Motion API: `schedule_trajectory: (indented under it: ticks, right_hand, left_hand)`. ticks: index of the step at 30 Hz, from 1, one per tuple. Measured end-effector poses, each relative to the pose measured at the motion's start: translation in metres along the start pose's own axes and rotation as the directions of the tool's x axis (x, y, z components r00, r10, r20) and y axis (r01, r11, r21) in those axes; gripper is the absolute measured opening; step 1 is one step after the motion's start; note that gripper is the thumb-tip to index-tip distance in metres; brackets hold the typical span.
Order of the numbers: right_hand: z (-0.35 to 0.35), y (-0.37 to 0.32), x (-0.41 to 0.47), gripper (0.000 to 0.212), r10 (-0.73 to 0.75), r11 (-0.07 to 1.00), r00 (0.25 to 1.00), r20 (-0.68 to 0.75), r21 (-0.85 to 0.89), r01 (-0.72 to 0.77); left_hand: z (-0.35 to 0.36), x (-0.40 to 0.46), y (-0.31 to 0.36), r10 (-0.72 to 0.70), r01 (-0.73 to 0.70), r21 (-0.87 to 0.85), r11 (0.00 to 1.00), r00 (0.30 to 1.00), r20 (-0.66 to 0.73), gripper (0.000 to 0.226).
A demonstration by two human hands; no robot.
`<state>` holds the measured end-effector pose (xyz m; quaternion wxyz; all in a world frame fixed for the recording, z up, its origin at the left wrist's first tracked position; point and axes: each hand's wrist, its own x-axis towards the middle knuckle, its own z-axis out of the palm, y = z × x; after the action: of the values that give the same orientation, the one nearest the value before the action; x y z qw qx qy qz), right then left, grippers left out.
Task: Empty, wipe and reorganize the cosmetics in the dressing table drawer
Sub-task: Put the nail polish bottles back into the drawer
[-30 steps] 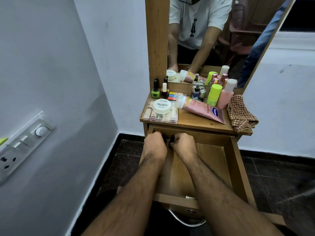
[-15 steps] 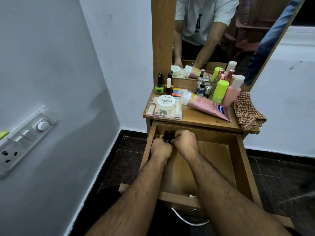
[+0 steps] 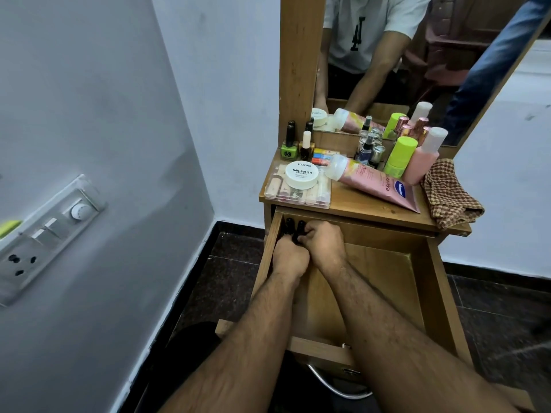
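From the head view, we judge the main risk to be toppling: two small dark bottles stand upright, close together, in the drawer's far-left corner, at about 11 o'clock from its middle, and a knuckle brushing one could knock both over against the drawer wall. Our left hand is curled with its fingers toward the bottles' bases, but we cannot tell whether it actually grips one. Our right hand, at 2 o'clock from the left, pinches the nearer bottle with curled fingers. The bottles sit just beyond both hands, at 12 o'clock from the left one. The rest of the cosmetics remain on the tabletop, so crowding that corner later could also tip them.
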<state>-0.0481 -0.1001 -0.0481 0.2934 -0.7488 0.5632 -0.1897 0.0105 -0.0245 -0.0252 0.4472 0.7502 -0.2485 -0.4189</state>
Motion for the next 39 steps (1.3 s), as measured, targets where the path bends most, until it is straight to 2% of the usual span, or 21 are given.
schedule_trajectory:
  ticks: [4,15,17,21,23,26,28,31,34,36,39]
  right_hand:
    - [0.0,0.004,0.0,0.013,-0.004,1.0,1.0,-0.007,0.019,0.004]
    - [-0.005,0.004,-0.004,0.01,0.012,0.999,1.0,-0.016,0.031,-0.012]
    - [-0.012,0.004,-0.007,0.006,0.002,1.0,1.0,-0.02,0.017,-0.001]
    - [-0.036,0.001,-0.021,0.017,-0.004,1.0,1.0,-0.006,-0.001,0.004]
    - [-0.05,-0.002,-0.03,0.017,-0.022,0.999,1.0,-0.009,-0.024,0.022]
    - [-0.075,-0.013,-0.045,0.015,-0.07,0.997,0.997,-0.029,-0.034,0.069]
    - [-0.093,-0.028,-0.052,0.011,-0.131,0.991,0.988,-0.08,-0.034,0.129]
    - [-0.121,-0.06,-0.05,0.002,-0.266,0.964,0.944,-0.194,-0.048,0.262]
    - [-0.141,-0.09,-0.025,0.003,-0.347,0.936,0.88,-0.323,-0.066,0.345]
    - [-0.149,-0.106,0.002,0.004,-0.362,0.931,0.851,-0.38,-0.105,0.349]
    - [-0.151,-0.118,0.043,0.006,-0.314,0.949,0.872,-0.376,-0.148,0.278]
  left_hand:
    - [0.0,0.002,0.0,0.008,-0.008,0.014,1.0,1.0,-0.006,0.03]
    - [-0.004,-0.003,-0.001,0.042,-0.044,0.058,0.997,0.999,0.025,0.033]
    - [-0.005,-0.007,-0.001,0.061,-0.063,0.093,0.994,0.998,0.026,0.034]
    - [-0.012,-0.02,0.003,0.171,-0.17,0.242,0.955,0.985,0.018,0.027]
    - [-0.018,-0.03,0.007,0.274,-0.248,0.304,0.92,0.961,-0.045,0.028]
    - [-0.031,-0.04,0.02,0.41,-0.362,0.287,0.887,0.903,-0.127,0.022]
    - [-0.041,-0.039,0.034,0.474,-0.433,0.232,0.871,0.863,-0.172,0.018]
    - [-0.055,-0.029,0.067,0.573,-0.521,0.246,0.817,0.783,-0.245,0.018]
    - [-0.068,-0.005,0.102,0.615,-0.547,0.285,0.787,0.736,-0.282,0.019]
    - [-0.073,0.015,0.121,0.622,-0.536,0.327,0.778,0.728,-0.288,0.019]
    - [-0.076,0.041,0.137,0.6,-0.501,0.35,0.791,0.745,-0.29,0.019]
